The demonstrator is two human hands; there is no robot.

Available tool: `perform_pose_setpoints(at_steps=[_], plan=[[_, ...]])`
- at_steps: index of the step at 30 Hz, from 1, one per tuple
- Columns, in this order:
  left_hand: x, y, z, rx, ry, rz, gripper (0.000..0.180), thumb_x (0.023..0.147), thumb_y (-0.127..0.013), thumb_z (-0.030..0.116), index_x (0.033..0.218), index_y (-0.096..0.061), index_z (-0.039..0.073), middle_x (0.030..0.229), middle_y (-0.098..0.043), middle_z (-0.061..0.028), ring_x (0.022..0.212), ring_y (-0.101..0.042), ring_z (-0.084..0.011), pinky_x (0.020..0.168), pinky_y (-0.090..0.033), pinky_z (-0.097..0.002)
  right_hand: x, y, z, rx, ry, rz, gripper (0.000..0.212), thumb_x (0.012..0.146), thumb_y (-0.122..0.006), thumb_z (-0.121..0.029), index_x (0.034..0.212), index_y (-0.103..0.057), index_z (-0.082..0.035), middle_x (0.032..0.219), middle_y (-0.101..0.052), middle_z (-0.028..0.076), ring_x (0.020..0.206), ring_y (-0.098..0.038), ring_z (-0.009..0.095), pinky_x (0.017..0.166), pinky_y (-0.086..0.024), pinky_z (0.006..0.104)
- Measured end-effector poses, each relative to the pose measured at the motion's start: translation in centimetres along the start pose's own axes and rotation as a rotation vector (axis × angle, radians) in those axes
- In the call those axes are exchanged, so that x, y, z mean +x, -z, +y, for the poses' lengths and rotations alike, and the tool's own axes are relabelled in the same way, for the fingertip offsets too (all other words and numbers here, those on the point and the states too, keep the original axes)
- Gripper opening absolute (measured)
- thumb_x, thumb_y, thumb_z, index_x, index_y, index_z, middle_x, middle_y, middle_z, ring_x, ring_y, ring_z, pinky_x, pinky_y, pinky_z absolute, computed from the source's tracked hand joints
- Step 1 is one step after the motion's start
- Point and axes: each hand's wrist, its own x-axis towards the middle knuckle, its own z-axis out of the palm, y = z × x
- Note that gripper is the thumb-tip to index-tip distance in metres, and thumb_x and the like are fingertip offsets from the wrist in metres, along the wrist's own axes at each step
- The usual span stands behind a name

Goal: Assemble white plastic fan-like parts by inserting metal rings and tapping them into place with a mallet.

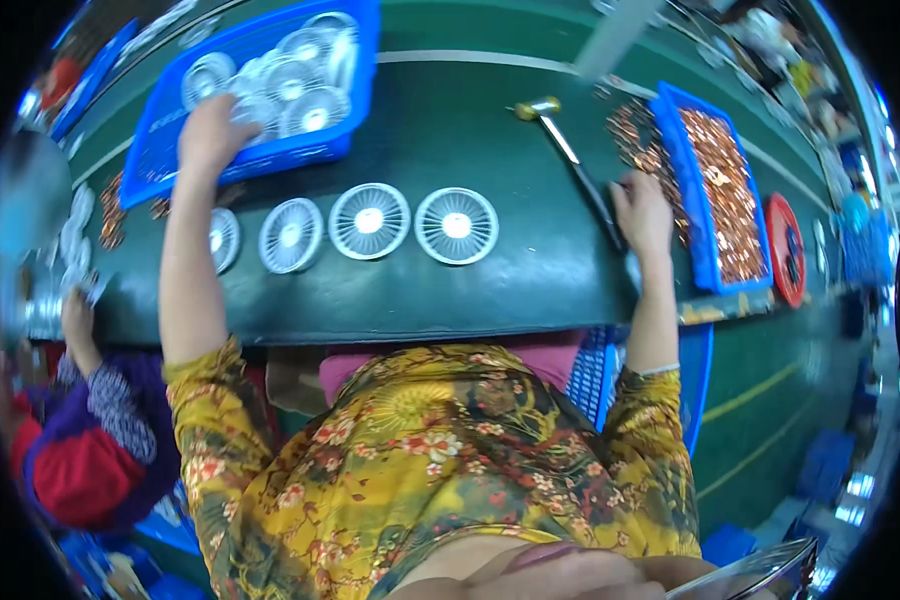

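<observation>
My left hand [213, 138] reaches over the near edge of a blue bin [152, 160], its thumb apart from the fingers, touching or close to the round white slotted discs [292, 82] heaped inside. On the green tabletop, several like discs lie in a row, among them one disc [369, 221] with a bright centre. My right hand [645, 212] rests with curled fingers at the near end of loose copper-coloured pieces [642, 145]; what its fingers hold, if anything, is hidden. Just left of it lies a hammer [573, 160] with a dark handle and yellowish head.
At the right, a blue tray [703, 215] holds many copper-coloured pieces, with a red round dish [785, 248] beyond it. More copper pieces [112, 212] lie left of the bin. A co-worker in a red and purple head covering [85, 475] sits at the left.
</observation>
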Motion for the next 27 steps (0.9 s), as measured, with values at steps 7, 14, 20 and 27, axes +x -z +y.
perform_pose_setpoints(at_steps=[7, 14, 20, 27], plan=[[-6.8, 1.3, 5.8, -0.373, -0.163, 0.763, 0.022, 0.080, -0.074, 0.008, 0.098, -0.065, 0.002, 0.090, -0.064, -0.0139, 0.082, -0.062, -0.0305, 0.072, -0.049, -0.0373, -1.4, 1.3, -0.9, 0.171, -0.079, -0.030, 0.014, 0.081, -0.069, -0.016, 0.083, -0.065, -0.002, 0.096, -0.065, 0.014, 0.080, -0.066, 0.030, 0.073, -0.052, 0.0391], [-17.4, -1.9, 17.3, -1.230, -0.132, 0.470, 0.027, 0.090, -0.063, 0.001, 0.115, -0.053, -0.001, 0.108, -0.061, -0.0101, 0.095, -0.058, -0.0152, 0.085, -0.048, -0.0277, -5.8, 3.7, -8.7, 0.681, 0.355, 0.457, 0.017, 0.071, -0.076, 0.003, 0.084, -0.068, -0.003, 0.090, -0.064, 0.010, 0.082, -0.062, 0.022, 0.066, -0.050, 0.0313], [-18.3, -0.1, 20.9, -1.698, 0.029, -0.067, 0.024, 0.102, -0.047, 0.025, 0.107, -0.051, 0.002, 0.094, -0.053, -0.0010, 0.086, -0.047, -0.0060, 0.078, -0.042, -0.0221, -7.3, 4.0, -14.4, 0.664, 0.682, 0.487, 0.026, 0.063, -0.080, -0.001, 0.084, -0.066, -0.007, 0.080, -0.062, 0.005, 0.070, -0.059, 0.023, 0.061, -0.049, 0.0326], [-19.1, 0.5, 21.6, -1.558, -0.030, -0.049, 0.025, 0.102, -0.044, 0.019, 0.120, -0.048, 0.002, 0.104, -0.050, -0.0023, 0.095, -0.046, -0.0086, 0.084, -0.040, -0.0236, -7.3, 2.8, -17.5, 0.584, 0.648, 0.347, 0.014, 0.071, -0.073, -0.010, 0.078, -0.062, -0.008, 0.074, -0.057, 0.004, 0.065, -0.056, 0.023, 0.059, -0.046, 0.0349]])
